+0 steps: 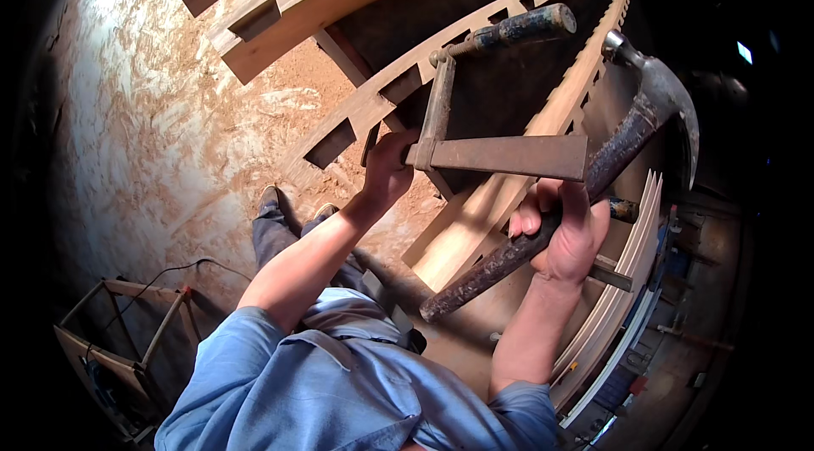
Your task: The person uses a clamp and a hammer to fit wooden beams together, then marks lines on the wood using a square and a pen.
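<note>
My left hand (389,168) grips the steel bar of an F-clamp (502,155) near its sliding arm. The clamp's screw handle (524,25), worn and paint-spotted, points up and to the right. In my right hand (569,228) is a claw hammer (661,92), held by its dark, worn handle, head raised to the upper right; the fingers also lie against the far end of the clamp bar. Behind both tools run a notched wooden beam (477,228) and a second notched timber (369,107), which passes behind the clamp's arm.
More notched timbers (280,18) lie at the upper left above a dust-covered floor (159,133). A wooden frame (121,324) with a cable stands at the lower left. Thin boards (613,311) are stacked on edge at my right, beside a cluttered surface (674,324).
</note>
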{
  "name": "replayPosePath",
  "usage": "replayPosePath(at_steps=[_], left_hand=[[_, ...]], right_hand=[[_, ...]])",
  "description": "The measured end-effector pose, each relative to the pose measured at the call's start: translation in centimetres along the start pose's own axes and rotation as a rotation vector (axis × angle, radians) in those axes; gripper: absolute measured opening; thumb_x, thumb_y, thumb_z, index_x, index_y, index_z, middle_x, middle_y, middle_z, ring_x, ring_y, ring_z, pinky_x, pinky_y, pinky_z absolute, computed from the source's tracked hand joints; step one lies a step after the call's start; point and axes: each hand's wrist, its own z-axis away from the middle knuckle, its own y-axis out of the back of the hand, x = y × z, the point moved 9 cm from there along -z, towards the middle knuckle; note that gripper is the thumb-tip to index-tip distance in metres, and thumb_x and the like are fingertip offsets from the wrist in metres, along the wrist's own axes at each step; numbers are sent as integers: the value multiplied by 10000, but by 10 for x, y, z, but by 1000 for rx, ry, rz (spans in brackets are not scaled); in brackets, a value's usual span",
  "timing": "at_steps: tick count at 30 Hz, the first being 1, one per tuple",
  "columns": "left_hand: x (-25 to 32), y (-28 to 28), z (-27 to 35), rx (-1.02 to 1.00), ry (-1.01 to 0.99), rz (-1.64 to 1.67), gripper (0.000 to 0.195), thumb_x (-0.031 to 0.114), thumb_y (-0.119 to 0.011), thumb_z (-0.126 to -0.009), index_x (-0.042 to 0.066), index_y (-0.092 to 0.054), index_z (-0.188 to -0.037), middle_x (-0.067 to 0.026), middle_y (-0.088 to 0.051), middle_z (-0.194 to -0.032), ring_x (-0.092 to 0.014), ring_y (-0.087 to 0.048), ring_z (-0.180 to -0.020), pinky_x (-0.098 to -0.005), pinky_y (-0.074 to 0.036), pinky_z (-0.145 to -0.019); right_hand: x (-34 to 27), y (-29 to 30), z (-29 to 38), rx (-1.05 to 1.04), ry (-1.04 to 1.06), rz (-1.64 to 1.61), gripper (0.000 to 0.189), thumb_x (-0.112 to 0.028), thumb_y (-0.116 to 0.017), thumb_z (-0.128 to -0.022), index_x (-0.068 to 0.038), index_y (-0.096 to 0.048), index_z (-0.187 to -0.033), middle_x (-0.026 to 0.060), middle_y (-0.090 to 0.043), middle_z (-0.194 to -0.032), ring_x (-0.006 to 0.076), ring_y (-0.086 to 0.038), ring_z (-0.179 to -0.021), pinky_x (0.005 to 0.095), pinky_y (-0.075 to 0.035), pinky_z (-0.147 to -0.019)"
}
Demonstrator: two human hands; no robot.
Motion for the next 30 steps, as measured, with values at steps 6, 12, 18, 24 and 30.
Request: replayPosePath(at_steps=[6,12,18,24,30], left_hand=[[-5,3,5,66,-41,-16,509,-106,-553,-644,66,-653,-1113,-184,-663,-942,-367,-642,-914,-404,-527,-794],[-9,2,6,42,-26,25,505,-109,-535,-640,44,-644,-1109,-183,-660,-939,-371,-640,-903,-410,-523,-787],[-15,3,3,96,-78,15,512,-121,-549,-620,13,-641,-1106,-190,-665,-959,-380,-634,-910,-416,-520,-787],[-12,3,3,101,-41,51,480,-118,-582,-646,42,-660,-1093,-180,-666,-935,-357,-641,-871,-403,-520,-765],[-1,9,1,116,-92,23,455,-112,-598,-664,45,-662,-1087,-167,-668,-919,-349,-645,-854,-402,-520,-755]], right_hand=[[-19,-17,9,-38,70,28,381,-262,-632,-951,-15,-438,-1166,101,-546,-831,191,-578,-599,355,-538,-525],[53,11,52,26,-131,242,287,-224,-594,-976,-2,-455,-1093,68,-538,-791,127,-556,-594,277,-513,-520],[25,-1,51,-58,-38,339,339,-311,-585,-978,-21,-444,-1084,72,-546,-821,123,-566,-598,256,-511,-496],[53,15,54,-6,-149,511,359,-379,-537,-996,-32,-461,-1045,61,-551,-773,106,-553,-560,248,-498,-477],[40,12,44,28,-137,551,416,-441,-503,-1001,-26,-484,-985,38,-529,-695,106,-527,-499,249,-466,-439]])
